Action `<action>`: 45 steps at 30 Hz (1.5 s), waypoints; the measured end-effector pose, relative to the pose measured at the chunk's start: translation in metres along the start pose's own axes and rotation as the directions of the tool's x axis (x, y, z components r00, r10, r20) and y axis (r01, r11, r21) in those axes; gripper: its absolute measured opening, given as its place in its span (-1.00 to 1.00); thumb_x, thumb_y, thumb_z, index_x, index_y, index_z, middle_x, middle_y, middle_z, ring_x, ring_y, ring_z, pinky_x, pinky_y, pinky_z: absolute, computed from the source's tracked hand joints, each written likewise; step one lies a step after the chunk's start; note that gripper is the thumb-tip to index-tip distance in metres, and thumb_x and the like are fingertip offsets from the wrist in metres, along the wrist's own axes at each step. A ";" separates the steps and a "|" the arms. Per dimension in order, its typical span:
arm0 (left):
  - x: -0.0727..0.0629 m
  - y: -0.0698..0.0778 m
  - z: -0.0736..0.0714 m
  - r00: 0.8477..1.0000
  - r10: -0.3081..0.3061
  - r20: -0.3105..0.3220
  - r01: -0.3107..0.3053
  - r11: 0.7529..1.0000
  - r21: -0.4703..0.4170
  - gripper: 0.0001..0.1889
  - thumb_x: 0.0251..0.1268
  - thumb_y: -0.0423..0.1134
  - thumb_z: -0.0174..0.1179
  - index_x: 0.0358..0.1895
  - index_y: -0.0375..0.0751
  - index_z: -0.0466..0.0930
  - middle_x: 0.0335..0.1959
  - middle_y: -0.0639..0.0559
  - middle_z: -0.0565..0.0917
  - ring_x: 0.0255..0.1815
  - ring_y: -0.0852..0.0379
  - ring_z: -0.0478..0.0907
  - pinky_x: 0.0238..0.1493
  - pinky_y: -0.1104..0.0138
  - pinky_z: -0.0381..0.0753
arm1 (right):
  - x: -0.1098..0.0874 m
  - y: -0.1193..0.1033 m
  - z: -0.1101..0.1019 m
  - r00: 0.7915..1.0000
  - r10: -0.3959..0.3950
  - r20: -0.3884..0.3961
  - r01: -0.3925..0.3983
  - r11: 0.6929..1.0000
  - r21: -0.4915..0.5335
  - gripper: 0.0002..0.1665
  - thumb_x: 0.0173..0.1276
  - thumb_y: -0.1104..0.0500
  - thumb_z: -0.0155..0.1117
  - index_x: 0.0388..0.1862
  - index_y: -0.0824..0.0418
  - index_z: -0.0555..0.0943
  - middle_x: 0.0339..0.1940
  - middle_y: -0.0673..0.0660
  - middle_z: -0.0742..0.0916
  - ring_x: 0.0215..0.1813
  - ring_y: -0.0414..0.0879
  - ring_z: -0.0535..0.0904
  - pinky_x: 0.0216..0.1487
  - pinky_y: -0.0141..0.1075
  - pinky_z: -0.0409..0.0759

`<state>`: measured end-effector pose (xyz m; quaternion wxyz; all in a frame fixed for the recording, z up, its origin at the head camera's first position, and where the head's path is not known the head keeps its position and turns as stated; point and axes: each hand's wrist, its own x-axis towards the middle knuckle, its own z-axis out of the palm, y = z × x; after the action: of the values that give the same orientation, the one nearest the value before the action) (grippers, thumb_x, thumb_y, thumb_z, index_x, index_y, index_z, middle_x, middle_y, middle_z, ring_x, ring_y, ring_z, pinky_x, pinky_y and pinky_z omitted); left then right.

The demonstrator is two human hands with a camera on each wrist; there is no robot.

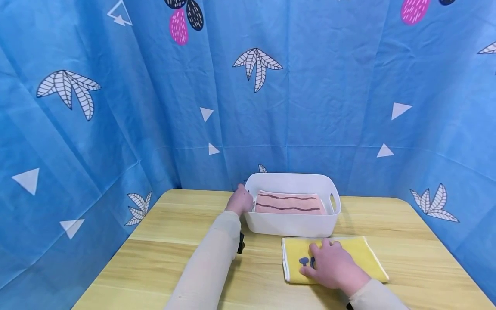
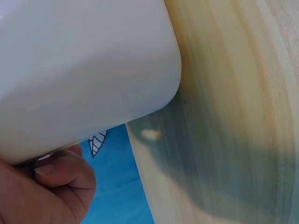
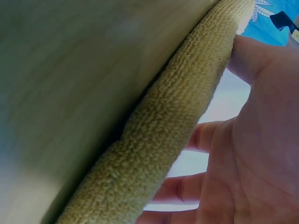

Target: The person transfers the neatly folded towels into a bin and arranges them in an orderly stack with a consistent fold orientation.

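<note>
A white plastic basket (image 1: 290, 224) stands toward the back of the table with a folded pink towel (image 1: 288, 203), striped in dark wavy lines, inside it. My left hand (image 1: 239, 200) grips the basket's left end at the handle; in the left wrist view its curled fingers (image 2: 70, 172) hook in at the rim beside the white wall. In front of the basket lies a folded yellow towel (image 1: 354, 254) with white edging and a small blue figure. My right hand (image 1: 335, 265) rests on top of it, fingers spread. From the right wrist, the towel's thick fold (image 3: 159, 126) shows under the fingertips.
The light wooden table (image 1: 186, 241) extends to both sides of the basket. A blue patterned curtain (image 1: 310, 107) hangs close behind the basket and along the left and right sides.
</note>
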<state>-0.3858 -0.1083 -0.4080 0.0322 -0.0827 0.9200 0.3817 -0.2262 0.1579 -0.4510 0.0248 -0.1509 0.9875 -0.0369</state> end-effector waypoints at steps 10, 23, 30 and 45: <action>0.004 0.001 0.003 1.000 0.006 -0.002 -0.006 1.000 -0.003 -0.36 0.50 -0.33 0.00 0.53 -0.34 -0.02 0.22 -0.38 0.50 0.13 -0.25 0.54 0.21 -0.17 0.48 | 0.006 -0.019 -0.001 1.000 -0.026 0.003 0.026 1.000 -0.001 -0.15 0.22 -0.46 0.30 0.08 0.24 0.56 -0.14 0.34 0.54 -0.19 0.26 0.48 -0.24 0.12 0.58; 0.003 0.003 0.004 1.000 0.008 0.010 -0.008 1.000 0.005 -0.37 0.51 -0.32 0.00 0.53 -0.33 -0.01 0.22 -0.37 0.50 0.13 -0.25 0.54 0.22 -0.16 0.47 | 0.019 -0.054 0.004 0.996 -0.079 -0.039 0.076 0.994 -0.073 -0.04 0.24 -0.53 0.20 0.11 0.31 0.58 -0.20 0.34 0.56 -0.23 0.21 0.50 -0.13 0.05 0.54; 0.003 0.005 0.002 1.000 0.003 0.018 -0.003 1.000 0.009 -0.36 0.52 -0.31 0.01 0.54 -0.32 -0.02 0.23 -0.36 0.49 0.14 -0.24 0.54 0.22 -0.15 0.47 | 0.025 -0.072 0.002 0.995 -0.086 -0.055 0.083 0.995 -0.053 -0.02 0.22 -0.55 0.20 0.12 0.31 0.59 -0.20 0.34 0.56 -0.25 0.22 0.50 -0.13 0.04 0.54; 0.003 0.000 -0.001 1.000 0.008 0.014 -0.007 0.998 -0.058 -0.40 0.57 -0.15 -0.10 0.54 -0.32 0.03 0.37 -0.34 0.39 0.33 -0.26 0.41 0.32 -0.16 0.36 | 0.029 -0.073 -0.004 0.996 -0.083 -0.013 0.083 0.996 -0.017 -0.10 0.24 -0.51 0.22 0.11 0.25 0.59 0.00 0.38 0.56 -0.10 0.26 0.53 -0.25 0.04 0.63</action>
<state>-0.3887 -0.1094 -0.4078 0.0349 -0.0773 0.9086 0.4089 -0.2326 0.0795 -0.4422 0.0154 -0.1918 0.9808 -0.0307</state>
